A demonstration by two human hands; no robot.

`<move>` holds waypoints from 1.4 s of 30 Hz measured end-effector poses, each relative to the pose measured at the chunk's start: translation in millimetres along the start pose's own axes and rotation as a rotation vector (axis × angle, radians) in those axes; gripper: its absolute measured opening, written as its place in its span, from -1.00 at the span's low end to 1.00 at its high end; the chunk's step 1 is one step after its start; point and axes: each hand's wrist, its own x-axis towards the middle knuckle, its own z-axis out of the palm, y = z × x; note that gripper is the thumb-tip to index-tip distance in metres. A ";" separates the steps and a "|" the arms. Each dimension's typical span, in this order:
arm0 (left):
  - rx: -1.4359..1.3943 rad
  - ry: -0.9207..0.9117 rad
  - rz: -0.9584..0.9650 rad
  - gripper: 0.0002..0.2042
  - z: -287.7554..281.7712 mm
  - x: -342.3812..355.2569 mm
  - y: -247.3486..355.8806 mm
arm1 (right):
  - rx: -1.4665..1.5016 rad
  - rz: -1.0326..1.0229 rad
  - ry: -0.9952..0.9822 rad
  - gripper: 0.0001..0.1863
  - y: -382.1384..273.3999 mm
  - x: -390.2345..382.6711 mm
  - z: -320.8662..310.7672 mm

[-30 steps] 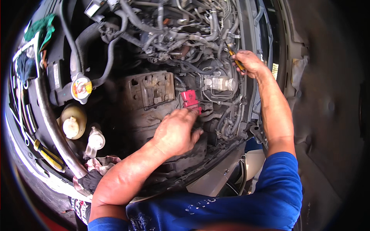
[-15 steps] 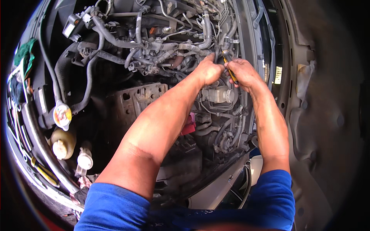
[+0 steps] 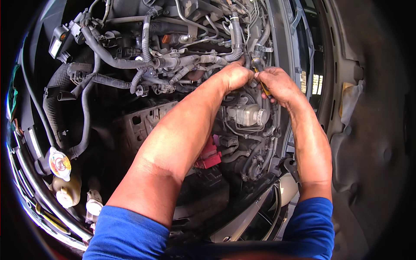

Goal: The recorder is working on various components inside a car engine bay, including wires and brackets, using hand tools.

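My right hand (image 3: 279, 84) is closed around the black-and-yellow handle of a ratchet wrench (image 3: 267, 92). The wrench's metal head points away from me, down among the hoses at the back of the engine bay. Close beside it on the left, my left hand (image 3: 238, 77) is curled against the hoses. Its fingertips are hidden, so what they grip does not show. Just beyond both hands a ribbed grey hose (image 3: 236, 37) runs away from me. A pale fluid reservoir (image 3: 249, 115) with a ribbed cap sits just nearer than my hands.
Wiring and hoses (image 3: 173, 60) crowd the engine (image 3: 177, 39). A radiator cap (image 3: 60, 164) and a yellowed bottle (image 3: 67, 190) are at the left. A red cover (image 3: 209, 156) lies below my left forearm. The raised hood (image 3: 377, 130) stands along the right.
The view has shifted, so the engine parts on the left sit further left and lower. Both hands stay at the same spot, the ratchet wrench still in my right hand.
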 end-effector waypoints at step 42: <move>0.168 0.009 -0.089 -0.36 -6.4 12.2 1.6 | 0.423 -0.035 -0.010 -0.49 9.2 7.7 -10.6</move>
